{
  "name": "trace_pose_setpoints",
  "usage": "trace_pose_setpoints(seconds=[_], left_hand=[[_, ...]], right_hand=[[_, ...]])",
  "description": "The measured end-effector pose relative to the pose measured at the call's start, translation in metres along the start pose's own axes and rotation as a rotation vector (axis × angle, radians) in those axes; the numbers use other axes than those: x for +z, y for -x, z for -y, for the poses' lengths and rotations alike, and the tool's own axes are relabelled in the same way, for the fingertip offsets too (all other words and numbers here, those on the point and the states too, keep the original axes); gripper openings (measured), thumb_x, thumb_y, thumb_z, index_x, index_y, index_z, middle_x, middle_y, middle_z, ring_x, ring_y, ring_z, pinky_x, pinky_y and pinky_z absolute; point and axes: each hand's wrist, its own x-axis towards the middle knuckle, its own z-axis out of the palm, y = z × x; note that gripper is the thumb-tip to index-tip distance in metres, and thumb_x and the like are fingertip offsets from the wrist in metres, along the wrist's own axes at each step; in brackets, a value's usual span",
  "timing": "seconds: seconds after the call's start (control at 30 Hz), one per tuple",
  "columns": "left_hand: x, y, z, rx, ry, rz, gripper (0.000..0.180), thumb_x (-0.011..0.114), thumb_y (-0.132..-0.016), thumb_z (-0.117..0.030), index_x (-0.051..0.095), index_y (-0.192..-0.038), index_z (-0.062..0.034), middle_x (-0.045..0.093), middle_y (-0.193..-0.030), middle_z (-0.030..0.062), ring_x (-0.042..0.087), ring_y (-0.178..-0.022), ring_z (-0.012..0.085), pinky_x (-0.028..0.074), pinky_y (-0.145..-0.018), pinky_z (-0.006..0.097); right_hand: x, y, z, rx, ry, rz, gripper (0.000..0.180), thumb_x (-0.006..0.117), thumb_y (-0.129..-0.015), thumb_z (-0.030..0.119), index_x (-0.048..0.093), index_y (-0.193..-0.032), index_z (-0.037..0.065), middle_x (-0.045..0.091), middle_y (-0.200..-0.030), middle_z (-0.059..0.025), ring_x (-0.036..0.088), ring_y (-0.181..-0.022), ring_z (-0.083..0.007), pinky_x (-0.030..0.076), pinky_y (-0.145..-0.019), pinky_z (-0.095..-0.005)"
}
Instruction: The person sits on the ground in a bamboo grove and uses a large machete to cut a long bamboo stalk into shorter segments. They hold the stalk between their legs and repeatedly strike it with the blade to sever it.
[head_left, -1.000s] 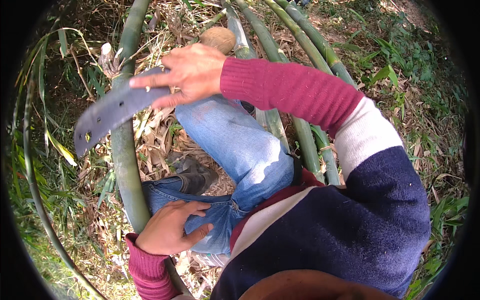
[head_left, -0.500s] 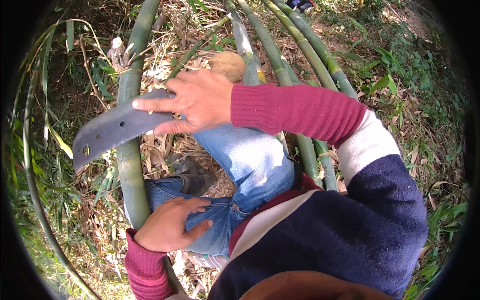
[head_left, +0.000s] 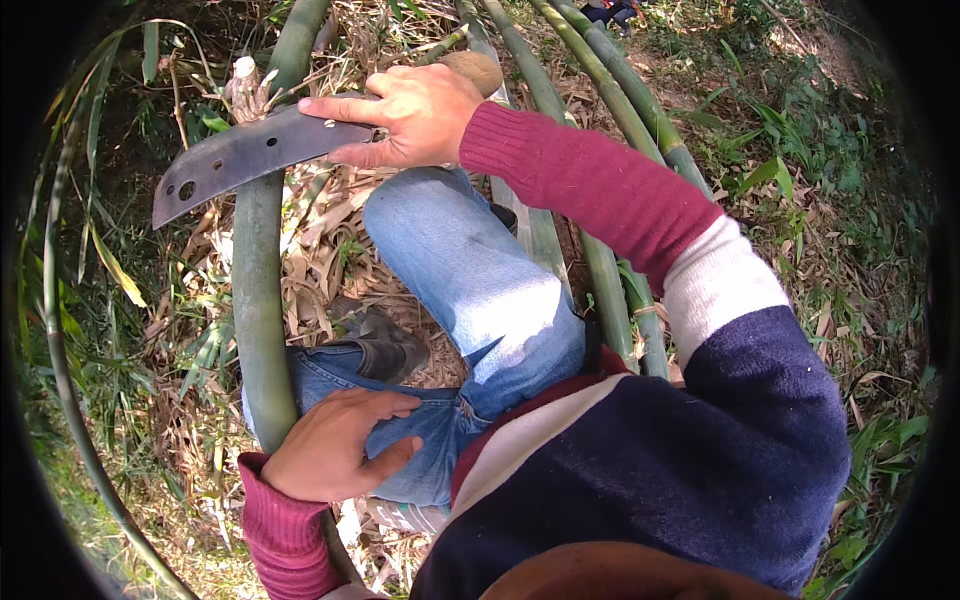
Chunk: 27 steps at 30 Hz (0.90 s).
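One broad machete (head_left: 245,155) lies across the green bamboo pole (head_left: 262,300), held level above the leaf-strewn ground. The right hand (head_left: 415,112) is wrapped around its wooden handle (head_left: 475,68), forefinger stretched along the blade's back. It looks heavy toward the tip, stiff and sharp-edged, so the handle is the only safe hold. The left hand (head_left: 335,445) rests loosely curled on the jeans (head_left: 470,280), touching the smooth, rigid, probably slippery pole, clamped on nothing.
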Motion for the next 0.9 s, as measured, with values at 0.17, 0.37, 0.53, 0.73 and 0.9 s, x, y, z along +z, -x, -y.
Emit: trace_pose_setpoints(seconds=[0.17, 0.37, 0.53, 0.73, 0.9], left_hand=[[-0.001, -0.001, 0.002, -0.046, 0.034, 0.04, 0.042, 0.078, -0.09, -0.021, 0.067, -0.124, 0.0019, 0.074, -0.11, 0.0189, 0.071, -0.102, 0.0342, 0.054, -0.091, 0.044], [-0.002, -0.001, -0.003, -0.032, 0.018, -0.025, 0.047, 0.077, -0.091, -0.02, 0.064, -0.129, 0.0016, 0.074, -0.11, 0.0191, 0.071, -0.103, 0.0329, 0.054, -0.092, 0.044], [-0.004, 0.001, -0.005, -0.029, 0.052, -0.035, 0.047, 0.074, -0.092, -0.023, 0.063, -0.129, 0.0031, 0.071, -0.116, 0.0208, 0.069, -0.103, 0.0359, 0.052, -0.093, 0.045], [-0.006, 0.0, -0.005, -0.027, 0.097, -0.015, 0.05, 0.074, -0.092, -0.025, 0.062, -0.132, 0.002, 0.07, -0.119, 0.02, 0.068, -0.107, 0.0356, 0.049, -0.099, 0.046], [-0.003, 0.002, -0.004, 0.051, -0.042, -0.072, 0.052, 0.08, -0.088, -0.02, 0.063, -0.132, 0.0017, 0.071, -0.118, 0.0194, 0.068, -0.107, 0.0326, 0.053, -0.096, 0.043]], right_hand=[[-0.004, 0.007, 0.032, -0.16, -0.127, 0.024, 0.066, 0.054, -0.094, 0.074, 0.049, -0.153, 0.045, 0.051, -0.073, -0.0067, 0.061, -0.066, -0.0243, 0.053, -0.056, -0.0414], [-0.001, 0.0, 0.01, 0.044, -0.034, -0.014, 0.063, 0.056, -0.096, 0.07, 0.053, -0.151, 0.04, 0.057, -0.072, -0.008, 0.063, -0.065, -0.0266, 0.053, -0.055, -0.0417], [-0.005, 0.009, 0.01, -0.366, -0.101, -0.009, 0.066, 0.055, -0.095, 0.072, 0.048, -0.154, 0.044, 0.053, -0.074, -0.0065, 0.059, -0.062, -0.0209, 0.052, -0.055, -0.0383], [-0.009, 0.013, 0.042, -0.169, -0.133, 0.068, 0.067, 0.051, -0.095, 0.075, 0.049, -0.154, 0.043, 0.052, -0.075, -0.0057, 0.058, -0.063, -0.021, 0.051, -0.053, -0.0353], [-0.006, -0.006, -0.008, 0.024, -0.065, 0.013, 0.066, 0.051, -0.095, 0.075, 0.05, -0.153, 0.043, 0.053, -0.075, -0.0073, 0.058, -0.062, -0.0225, 0.049, -0.05, -0.0383]])
